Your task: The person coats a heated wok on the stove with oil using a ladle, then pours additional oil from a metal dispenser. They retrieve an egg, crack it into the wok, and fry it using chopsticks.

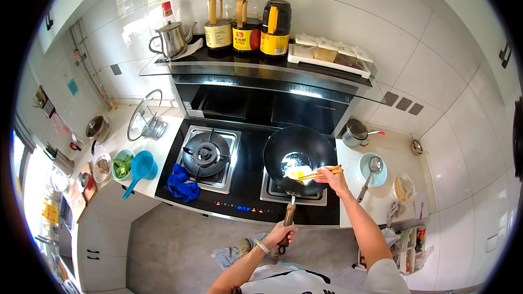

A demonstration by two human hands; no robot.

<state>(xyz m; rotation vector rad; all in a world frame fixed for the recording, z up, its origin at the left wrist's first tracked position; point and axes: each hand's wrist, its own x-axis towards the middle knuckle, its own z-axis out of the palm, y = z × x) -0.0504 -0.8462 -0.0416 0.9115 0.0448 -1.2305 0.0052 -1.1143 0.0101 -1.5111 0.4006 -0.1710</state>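
A black wok (275, 155) sits on the right burner of the dark glass stove. My left hand (280, 235) is closed round its wooden handle (289, 215), in front of the stove edge. In my right hand (333, 178) is a pair of wooden chopsticks (313, 175), held over the wok's right side. Their tips reach a fried egg (297, 172), white with some yellow, low in the wok. Shiny oil or liquid (296, 159) lies beside the egg. Whether the tips pinch the egg or only touch it, I cannot tell.
A blue cloth (183, 183) lies by the left burner (205, 153). Left counter: blue ladle-like scoop (144, 166), bowl of greens (123, 164), glass lid (143, 117). Right counter: pot (356, 132), bowl (364, 166) with a metal ladle (375, 165). Sauce bottles (247, 32) stand on the shelf behind.
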